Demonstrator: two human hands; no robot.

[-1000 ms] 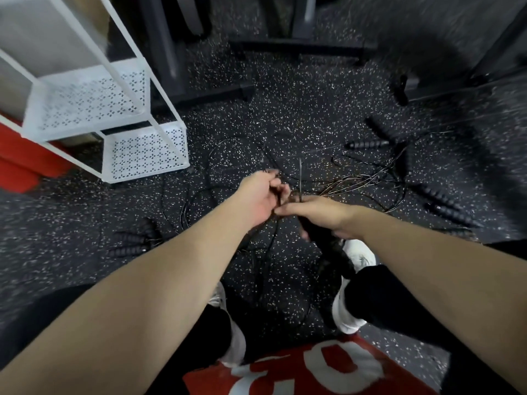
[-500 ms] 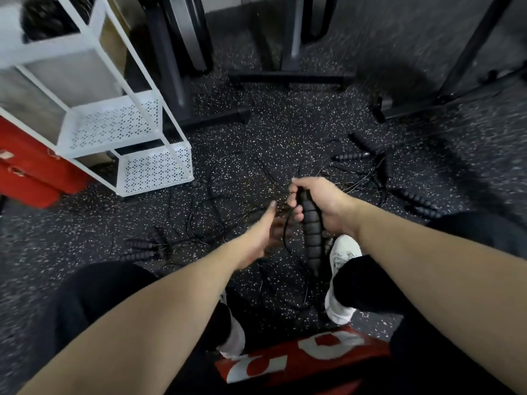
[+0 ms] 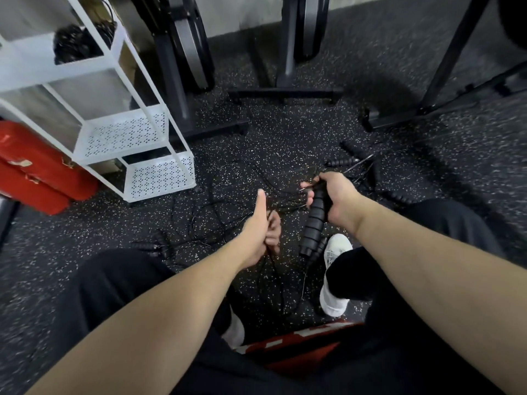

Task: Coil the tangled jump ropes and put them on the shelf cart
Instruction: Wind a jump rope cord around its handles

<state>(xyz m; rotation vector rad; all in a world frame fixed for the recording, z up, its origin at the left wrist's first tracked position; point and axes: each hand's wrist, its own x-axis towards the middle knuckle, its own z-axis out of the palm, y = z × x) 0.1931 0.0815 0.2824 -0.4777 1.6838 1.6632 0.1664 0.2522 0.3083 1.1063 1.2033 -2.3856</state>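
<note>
Gripping a ribbed black foam jump-rope handle [image 3: 313, 220] in my right hand [image 3: 335, 195], my left hand [image 3: 261, 229] pinches thin black cord [image 3: 271, 223], tangled ropes [image 3: 216, 206] on speckled floor beside white perforated-metal shelf cart [image 3: 125, 135].

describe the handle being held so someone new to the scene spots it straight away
Start at the white shelf cart on the left and look right across the speckled floor to the right hand. It grips a black ribbed handle that hangs toward a white shoe. The other handles lie on the floor; only this one is lifted.
</note>
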